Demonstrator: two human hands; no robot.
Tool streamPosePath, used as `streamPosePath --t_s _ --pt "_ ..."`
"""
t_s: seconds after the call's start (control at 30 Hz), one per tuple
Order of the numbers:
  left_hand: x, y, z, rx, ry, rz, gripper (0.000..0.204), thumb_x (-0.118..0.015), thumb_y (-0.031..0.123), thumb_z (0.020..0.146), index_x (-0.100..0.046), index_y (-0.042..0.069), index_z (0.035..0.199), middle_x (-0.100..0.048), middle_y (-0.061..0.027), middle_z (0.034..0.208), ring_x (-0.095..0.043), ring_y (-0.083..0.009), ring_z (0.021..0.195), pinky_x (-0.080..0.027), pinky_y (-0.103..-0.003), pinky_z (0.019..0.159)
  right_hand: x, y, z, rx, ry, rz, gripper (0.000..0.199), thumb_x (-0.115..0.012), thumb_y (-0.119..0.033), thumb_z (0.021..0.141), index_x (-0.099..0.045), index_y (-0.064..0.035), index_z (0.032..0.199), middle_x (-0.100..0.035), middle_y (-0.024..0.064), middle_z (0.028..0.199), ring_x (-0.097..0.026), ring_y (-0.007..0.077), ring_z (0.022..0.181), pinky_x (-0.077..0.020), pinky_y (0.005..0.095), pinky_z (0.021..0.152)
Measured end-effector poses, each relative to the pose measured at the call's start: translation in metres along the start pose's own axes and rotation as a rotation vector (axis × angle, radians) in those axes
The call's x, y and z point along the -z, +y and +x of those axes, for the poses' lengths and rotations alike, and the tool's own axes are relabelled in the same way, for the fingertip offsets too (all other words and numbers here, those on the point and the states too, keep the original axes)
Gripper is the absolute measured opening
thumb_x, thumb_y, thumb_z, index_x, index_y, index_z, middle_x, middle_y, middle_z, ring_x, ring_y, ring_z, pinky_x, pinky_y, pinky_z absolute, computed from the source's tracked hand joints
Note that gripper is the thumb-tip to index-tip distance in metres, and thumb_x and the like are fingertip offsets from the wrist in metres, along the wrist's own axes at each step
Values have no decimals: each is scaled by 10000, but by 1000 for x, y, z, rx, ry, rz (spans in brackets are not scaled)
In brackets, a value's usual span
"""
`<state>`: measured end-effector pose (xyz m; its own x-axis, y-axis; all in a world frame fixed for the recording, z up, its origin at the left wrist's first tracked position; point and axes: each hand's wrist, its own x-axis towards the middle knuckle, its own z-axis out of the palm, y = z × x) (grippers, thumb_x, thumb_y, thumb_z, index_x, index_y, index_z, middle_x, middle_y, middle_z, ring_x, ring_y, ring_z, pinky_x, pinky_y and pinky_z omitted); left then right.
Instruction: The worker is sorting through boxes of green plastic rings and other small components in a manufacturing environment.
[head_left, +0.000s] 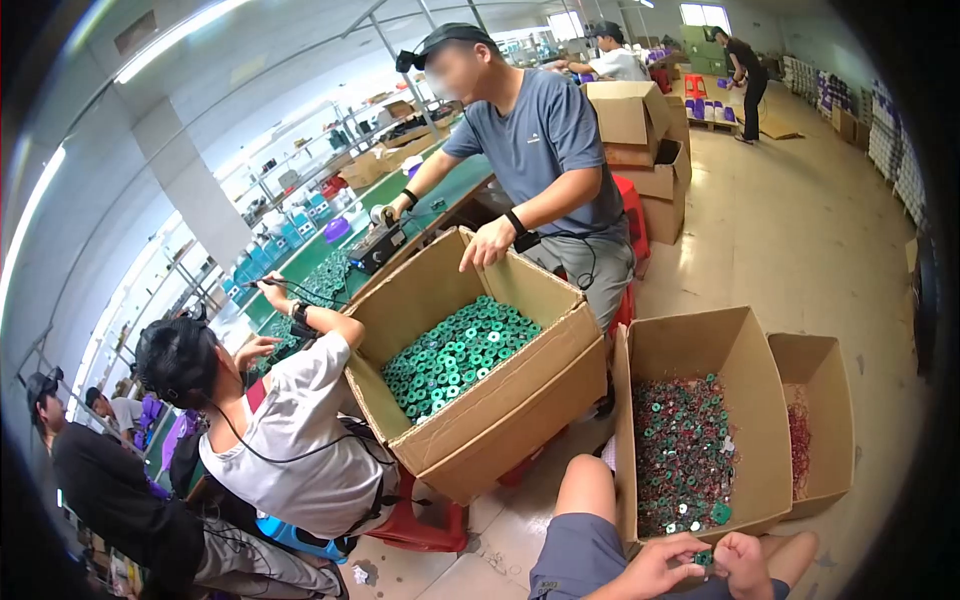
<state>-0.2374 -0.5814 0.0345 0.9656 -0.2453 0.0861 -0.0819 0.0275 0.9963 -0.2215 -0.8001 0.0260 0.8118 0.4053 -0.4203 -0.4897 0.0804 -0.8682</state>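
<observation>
Low at the right, over my lap, my left hand [660, 566] pinches a small green circuit board [704, 559] between thumb and fingers. My right hand [742, 562] is closed right beside the board's edge; whatever its fingertips grip is hidden. Just beyond both hands stands an open cardboard box [765, 430]. Inside it lie many round green boards with centre holes, mixed with thin red wires [655, 480]. A larger green piece [721, 513] lies in the box's near corner, closest to my hands.
A narrower box [835, 420] with red wires adjoins on the right. Ahead, a large carton [520, 425] holds many green ring boards [455, 355]. A standing person [545, 130] rests a hand on its rim; a seated person [290, 450] works at the green bench. Red stools [430, 525] stand nearby.
</observation>
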Motion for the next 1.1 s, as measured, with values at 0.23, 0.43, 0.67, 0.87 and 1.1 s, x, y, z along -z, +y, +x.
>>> streamPosePath --t_s 0.23,0.43,0.67,0.87,1.1 --pt "-2 7 4 -80 32 228 298 -760 73 750 -709 22 1039 -694 -152 899 -678 -304 814 -551 -390 738 -15 0 1 373 211 -665 157 -573 -148 990 -563 -67 856 -536 -23 713 -480 73 602 -406 236 543" --pt "-8 -2 7 -168 65 412 306 -778 75 745 -712 17 1039 -704 -139 898 -691 -266 803 -554 -360 728 -23 4 2 418 292 -941 129 -578 -138 988 -591 -48 896 -549 -33 740 -520 81 635 -433 223 582" --pt "-5 -2 5 43 -57 36 279 -765 101 762 -703 15 1020 -700 -171 925 -684 -338 851 -551 -409 757 0 15 3 94 187 -475 115 -564 -124 989 -602 -52 908 -551 -46 720 -516 92 609 -433 236 568" --pt "-2 -7 1 67 -46 -45 288 -736 73 787 -704 26 1069 -695 -178 920 -691 -339 867 -563 -399 763 15 19 10 31 124 -254 201 -633 -165 948 -586 -2 839 -614 82 681 -594 163 620 -498 329 591" --pt "-8 -7 9 -81 4 359 321 -722 45 758 -702 37 1077 -673 -203 987 -664 -402 907 -553 -433 797 -23 11 3 221 389 -743 184 -619 -152 949 -609 14 871 -641 97 712 -600 134 647 -509 320 610"
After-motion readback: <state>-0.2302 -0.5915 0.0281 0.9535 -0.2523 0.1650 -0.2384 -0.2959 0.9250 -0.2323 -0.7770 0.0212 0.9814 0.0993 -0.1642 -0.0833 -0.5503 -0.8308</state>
